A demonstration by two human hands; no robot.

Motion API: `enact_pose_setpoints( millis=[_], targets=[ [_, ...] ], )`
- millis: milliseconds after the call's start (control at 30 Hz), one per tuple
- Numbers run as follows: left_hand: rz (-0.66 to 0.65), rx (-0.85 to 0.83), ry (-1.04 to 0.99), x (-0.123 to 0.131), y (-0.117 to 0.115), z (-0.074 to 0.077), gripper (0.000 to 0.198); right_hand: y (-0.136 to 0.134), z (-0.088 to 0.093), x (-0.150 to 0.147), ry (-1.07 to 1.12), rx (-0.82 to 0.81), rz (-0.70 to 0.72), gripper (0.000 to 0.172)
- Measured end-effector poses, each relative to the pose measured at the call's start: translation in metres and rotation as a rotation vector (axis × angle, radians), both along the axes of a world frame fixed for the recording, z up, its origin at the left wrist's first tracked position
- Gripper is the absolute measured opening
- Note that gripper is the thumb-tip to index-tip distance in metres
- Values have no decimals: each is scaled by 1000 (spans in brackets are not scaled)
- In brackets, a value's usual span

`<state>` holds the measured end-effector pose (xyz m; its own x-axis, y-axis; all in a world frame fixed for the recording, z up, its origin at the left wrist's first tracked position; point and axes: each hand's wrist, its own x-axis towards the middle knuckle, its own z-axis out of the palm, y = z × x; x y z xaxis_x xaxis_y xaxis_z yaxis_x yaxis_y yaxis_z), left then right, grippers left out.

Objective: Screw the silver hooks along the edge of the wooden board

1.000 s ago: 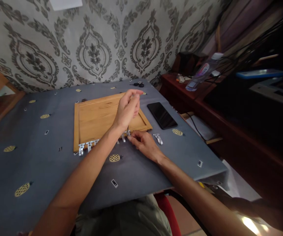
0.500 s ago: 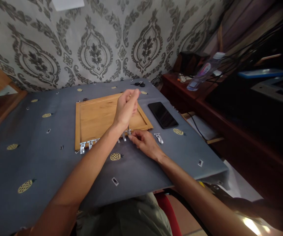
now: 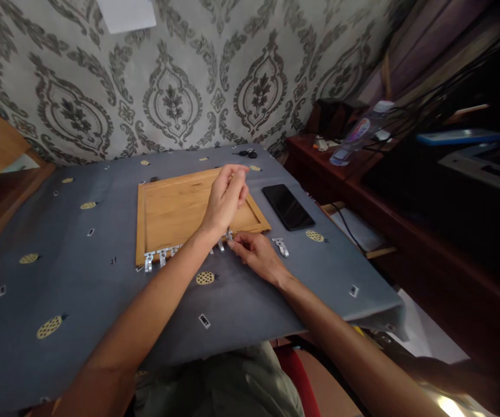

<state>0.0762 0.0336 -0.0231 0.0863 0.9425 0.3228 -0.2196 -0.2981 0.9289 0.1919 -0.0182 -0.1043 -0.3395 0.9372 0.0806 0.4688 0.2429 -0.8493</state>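
A wooden framed board (image 3: 175, 211) lies flat on the grey cloth-covered table (image 3: 80, 289). Several small metal hooks (image 3: 154, 258) line its near edge. My left hand (image 3: 226, 200) is raised over the board's near right part, fingers curled round a thin upright tool whose tip points down at a hook. My right hand (image 3: 254, 252) rests on the cloth at the board's near edge, fingertips pinching a metal hook (image 3: 229, 236). One loose metal hook (image 3: 280, 245) lies just right of that hand.
A black phone (image 3: 287, 206) lies right of the board. A small dark object (image 3: 247, 153) sits at the table's far edge. To the right stands a dark wooden shelf (image 3: 362, 185) with a plastic bottle (image 3: 358, 133) and cables. Patterned wallpaper rises behind.
My left hand has turned slightly on the thin tool, staying above the same hook. The right hand keeps its pinch. The camera has tilted a little.
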Motion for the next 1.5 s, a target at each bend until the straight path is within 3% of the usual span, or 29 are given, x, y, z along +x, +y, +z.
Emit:
enact_pose_setpoints(
  millis=[100, 367, 633, 833, 1000, 1233, 1500],
  targets=[
    [40, -35, 7, 1, 1, -1, 20, 0, -1, 0, -2, -3, -5, 31],
    [2, -176, -94, 4, -1, 8, 17, 0, 1, -1, -11, -10, -7, 31],
    [-255, -131, -43, -7, 2, 7, 15, 1, 1, 0, -3, -13, -2, 32],
    [-43, -134, 49, -10, 1, 6, 17, 1, -2, 0, 19, -4, 1, 33],
    [69, -109, -7, -4, -5, 6, 18, 2, -3, 0, 17, 10, 8, 32],
    [32, -122, -112, 2, -2, 2, 22, 3, -5, 1, 13, -8, 7, 31],
    [-61, -183, -30, -5, 2, 8, 25, 3, -4, 0, 30, -14, 10, 34]
  ],
)
